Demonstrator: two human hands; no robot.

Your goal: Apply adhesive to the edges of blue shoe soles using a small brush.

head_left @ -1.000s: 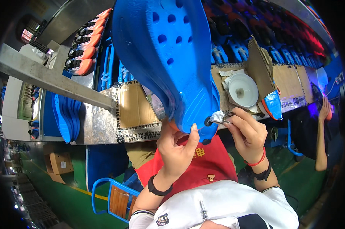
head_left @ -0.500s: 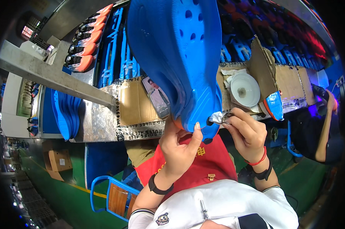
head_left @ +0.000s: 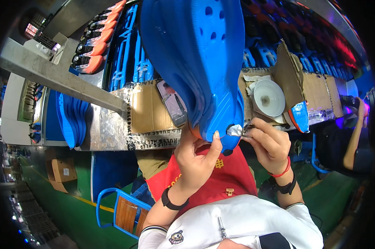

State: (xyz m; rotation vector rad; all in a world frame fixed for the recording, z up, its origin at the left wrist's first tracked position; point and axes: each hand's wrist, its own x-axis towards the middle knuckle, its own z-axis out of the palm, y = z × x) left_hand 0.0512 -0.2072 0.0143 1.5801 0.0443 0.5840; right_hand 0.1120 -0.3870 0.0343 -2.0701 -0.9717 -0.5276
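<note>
Cardboard-covered worktop (head_left: 144,110) behind. Left hand (head_left: 195,159) curled around perforated blue foam clog (head_left: 204,62); right hand (head_left: 270,145) pinched shut on small metal tool (head_left: 248,128) touching silvery patch (head_left: 234,130).

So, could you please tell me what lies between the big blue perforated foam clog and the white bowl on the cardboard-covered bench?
In the head view, only bare cardboard bench top shows between the clog and the bowl.
</note>
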